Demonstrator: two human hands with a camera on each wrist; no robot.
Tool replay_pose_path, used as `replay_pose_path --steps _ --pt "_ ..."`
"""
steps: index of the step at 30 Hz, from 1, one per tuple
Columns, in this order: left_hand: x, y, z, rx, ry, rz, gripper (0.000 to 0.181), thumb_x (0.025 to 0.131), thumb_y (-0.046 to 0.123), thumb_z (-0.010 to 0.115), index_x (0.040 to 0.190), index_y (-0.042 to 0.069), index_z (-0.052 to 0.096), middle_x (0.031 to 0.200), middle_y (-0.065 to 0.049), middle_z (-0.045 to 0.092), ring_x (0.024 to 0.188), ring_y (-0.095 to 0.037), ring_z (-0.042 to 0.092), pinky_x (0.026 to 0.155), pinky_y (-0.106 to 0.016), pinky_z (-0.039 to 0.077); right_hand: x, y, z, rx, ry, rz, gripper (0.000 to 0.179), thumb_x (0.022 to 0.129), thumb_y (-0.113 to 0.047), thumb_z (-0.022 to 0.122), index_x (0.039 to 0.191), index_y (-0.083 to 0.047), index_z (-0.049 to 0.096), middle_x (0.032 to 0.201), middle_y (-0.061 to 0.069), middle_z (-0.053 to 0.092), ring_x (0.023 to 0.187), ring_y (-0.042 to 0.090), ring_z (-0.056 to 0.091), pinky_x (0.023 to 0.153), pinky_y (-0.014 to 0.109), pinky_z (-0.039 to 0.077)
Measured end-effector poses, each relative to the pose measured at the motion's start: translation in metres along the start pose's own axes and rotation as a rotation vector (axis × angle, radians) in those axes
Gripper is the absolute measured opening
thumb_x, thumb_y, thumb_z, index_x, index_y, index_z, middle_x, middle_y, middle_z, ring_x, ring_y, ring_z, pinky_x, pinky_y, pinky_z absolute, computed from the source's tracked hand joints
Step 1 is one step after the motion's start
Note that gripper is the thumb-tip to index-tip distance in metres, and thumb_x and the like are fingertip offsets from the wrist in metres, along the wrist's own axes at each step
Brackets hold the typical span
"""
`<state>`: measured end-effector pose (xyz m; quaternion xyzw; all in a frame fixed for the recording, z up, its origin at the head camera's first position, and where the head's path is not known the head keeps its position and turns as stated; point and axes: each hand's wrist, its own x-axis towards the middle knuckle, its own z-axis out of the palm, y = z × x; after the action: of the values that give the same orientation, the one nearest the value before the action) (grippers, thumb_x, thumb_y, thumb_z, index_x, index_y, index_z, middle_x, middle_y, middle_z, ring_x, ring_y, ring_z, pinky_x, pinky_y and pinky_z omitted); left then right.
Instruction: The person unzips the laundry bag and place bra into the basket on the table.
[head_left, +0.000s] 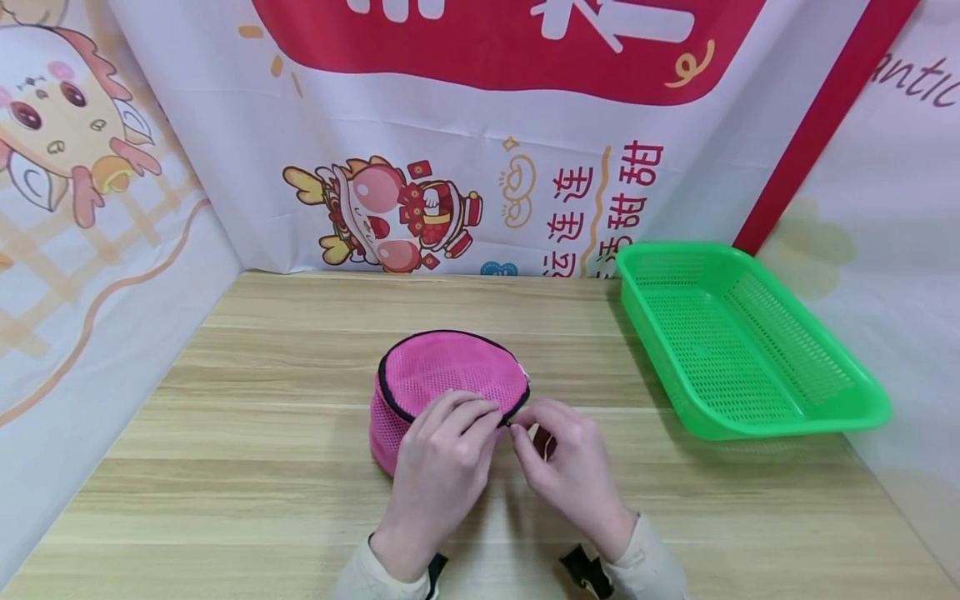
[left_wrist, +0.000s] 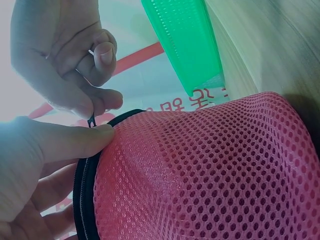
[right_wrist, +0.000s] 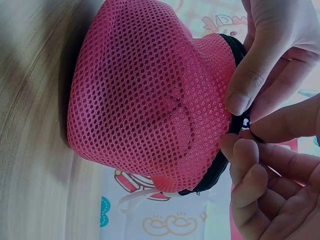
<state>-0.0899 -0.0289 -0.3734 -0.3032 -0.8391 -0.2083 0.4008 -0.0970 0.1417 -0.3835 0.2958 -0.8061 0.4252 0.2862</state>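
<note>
A round pink mesh pouch (head_left: 450, 367) with a black zipper (left_wrist: 86, 195) round its top edge stands on the table. My left hand (head_left: 442, 467) grips the zippered rim at the near right, thumb on the mesh side and fingers over the top. Just right of it, my right hand (head_left: 566, 467) pinches the small dark zipper pull (left_wrist: 92, 121) between thumb and index finger. The zipper looks closed along the rim that shows. Through the mesh in the right wrist view a faint dark curved line appears; what makes it I cannot tell.
A green plastic basket (head_left: 847, 379) with perforated walls stands at the right of the wooden table (head_left: 247, 433). Printed cloth (head_left: 247, 192) hangs behind the table and along both sides. A pale loop (right_wrist: 135, 200) sticks out from the pouch's rim.
</note>
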Motion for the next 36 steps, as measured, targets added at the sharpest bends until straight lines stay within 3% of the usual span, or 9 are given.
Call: replay_pose_path --steps 18,26,36 --pt "-0.0003 0.0005 -0.0021 -0.013 -0.014 0.003 0.015 0.075 0.004 0.083 0.089 0.005 0.078 0.091 -0.003 0.072 0.094 -0.022 0.064 0.089 -0.034 0.052 -0.0007 -0.0011 -0.0003 -0.053 0.019 0.024 0.012 0.079 0.002 0.066 0.075 -0.009 0.066 0.069 -0.007 0.057 0.051 0.006 0.048 0.044 0.014 0.040" --pt "0.0010 0.0006 -0.0029 -0.018 0.002 0.021 0.014 0.075 0.000 0.080 0.087 0.006 0.078 0.091 -0.001 0.072 0.092 -0.020 0.064 0.084 -0.031 0.054 -0.0005 0.0002 0.0002 -0.090 0.072 0.010 0.016 0.075 0.004 0.070 0.074 -0.012 0.066 0.070 -0.007 0.059 0.049 0.004 0.049 0.044 0.012 0.039" --pt "0.0018 -0.0001 -0.0027 -0.018 0.023 0.026 0.012 0.075 -0.001 0.079 0.086 0.005 0.077 0.089 -0.001 0.072 0.090 -0.020 0.064 0.081 -0.032 0.055 0.0000 0.0026 -0.0019 -0.130 0.074 0.090 0.015 0.076 0.003 0.069 0.072 -0.010 0.066 0.068 -0.006 0.060 0.049 0.000 0.047 0.042 0.013 0.040"
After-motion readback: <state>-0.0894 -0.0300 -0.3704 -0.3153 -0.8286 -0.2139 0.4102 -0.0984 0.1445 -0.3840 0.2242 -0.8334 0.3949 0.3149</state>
